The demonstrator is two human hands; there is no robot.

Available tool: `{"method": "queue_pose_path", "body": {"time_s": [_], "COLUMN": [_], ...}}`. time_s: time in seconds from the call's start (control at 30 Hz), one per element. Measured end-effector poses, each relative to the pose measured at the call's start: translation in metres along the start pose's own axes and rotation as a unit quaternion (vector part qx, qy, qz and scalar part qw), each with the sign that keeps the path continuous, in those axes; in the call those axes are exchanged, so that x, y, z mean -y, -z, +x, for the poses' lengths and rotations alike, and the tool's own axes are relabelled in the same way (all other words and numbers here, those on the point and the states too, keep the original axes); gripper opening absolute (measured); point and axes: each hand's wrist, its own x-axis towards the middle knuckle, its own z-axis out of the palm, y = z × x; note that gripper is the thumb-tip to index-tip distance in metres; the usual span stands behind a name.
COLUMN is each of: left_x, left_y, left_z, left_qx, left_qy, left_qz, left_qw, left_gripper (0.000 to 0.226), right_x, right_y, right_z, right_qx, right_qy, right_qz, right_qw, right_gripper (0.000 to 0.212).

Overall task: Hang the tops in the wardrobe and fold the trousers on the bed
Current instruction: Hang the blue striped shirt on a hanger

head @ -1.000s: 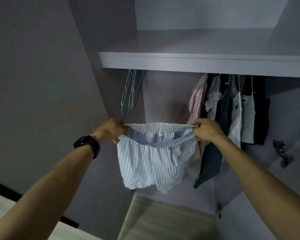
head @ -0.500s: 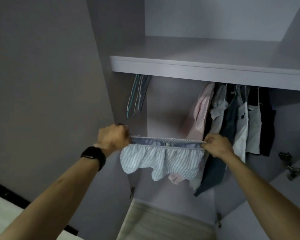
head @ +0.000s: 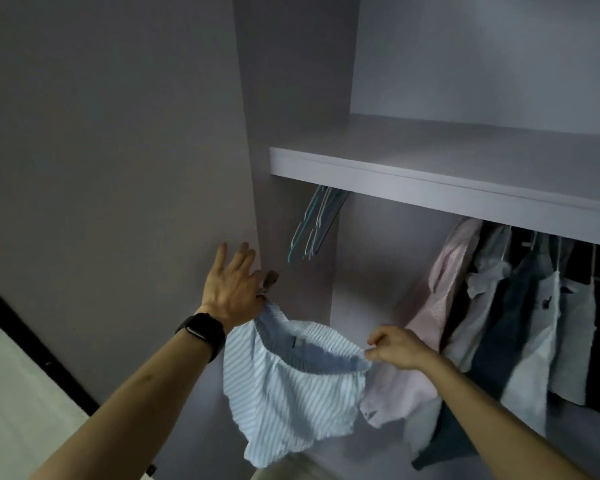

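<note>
Striped cotton shorts (head: 291,393) hang in mid-air before the wardrobe (head: 430,188), below its shelf edge. The left grip (head: 234,289) pinches one waistband end at the thumb, with the other fingers splayed. The right grip (head: 399,348) is clamped on the other end. Tops (head: 499,306) already hang under the shelf's right end, with spare hangers (head: 312,230) at its left. Folding on the bed looks still undone.

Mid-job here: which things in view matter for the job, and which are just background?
In the job: striped shorts; left hand and right hand, both holding the waistband; empty hangers; hung tops.
Just there: shelf; wristwatch; wardrobe side panel.
</note>
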Motion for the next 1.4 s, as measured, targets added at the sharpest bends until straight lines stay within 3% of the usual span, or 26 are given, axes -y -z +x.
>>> {"method": "queue_pose_path", "body": {"time_s": [0.13, 0.3, 0.43, 0.57, 0.7, 0.8, 1.0, 1.23, 1.4], "left_x": [0.011, 0.039, 0.052, 0.057, 0.058, 0.056, 0.055, 0.056, 0.058], "left_y": [0.002, -0.016, -0.042, -0.046, -0.056, -0.062, -0.067, -0.067, -0.052], "left_z": [0.011, 0.026, 0.034, 0.044, 0.046, 0.045, 0.043, 0.040, 0.035], "left_qx": [-0.020, -0.112, -0.151, -0.195, -0.225, -0.240, -0.242, -0.208, -0.166], "left_qy": [0.019, 0.050, 0.033, 0.027, 0.028, 0.024, 0.017, 0.015, 0.026], "left_qz": [0.049, 0.069, 0.166, 0.217, 0.214, 0.212, 0.219, 0.177, 0.119], "left_qw": [0.998, 0.990, 0.974, 0.956, 0.950, 0.947, 0.945, 0.962, 0.979], "left_gripper": [0.063, 0.083, 0.096, 0.093, 0.087, 0.086, 0.084, 0.085, 0.086], "right_x": [0.041, 0.104, 0.131, 0.149, 0.160, 0.163, 0.165, 0.170, 0.148], "right_y": [0.012, 0.037, 0.037, 0.031, 0.009, -0.003, -0.006, 0.037, 0.042], "right_z": [0.035, 0.099, 0.154, 0.197, 0.228, 0.238, 0.228, 0.191, 0.136], "right_qx": [-0.029, -0.145, -0.203, -0.261, -0.271, -0.271, -0.315, -0.397, -0.375], "right_qy": [0.047, 0.090, 0.069, 0.037, 0.009, 0.004, -0.007, -0.040, -0.036], "right_qz": [0.007, 0.072, 0.146, 0.212, 0.256, 0.250, 0.192, 0.112, 0.059], "right_qw": [0.998, 0.983, 0.966, 0.941, 0.928, 0.929, 0.930, 0.910, 0.925], "right_gripper": [0.041, 0.043, 0.048, 0.053, 0.049, 0.034, 0.026, 0.060, 0.052]}}
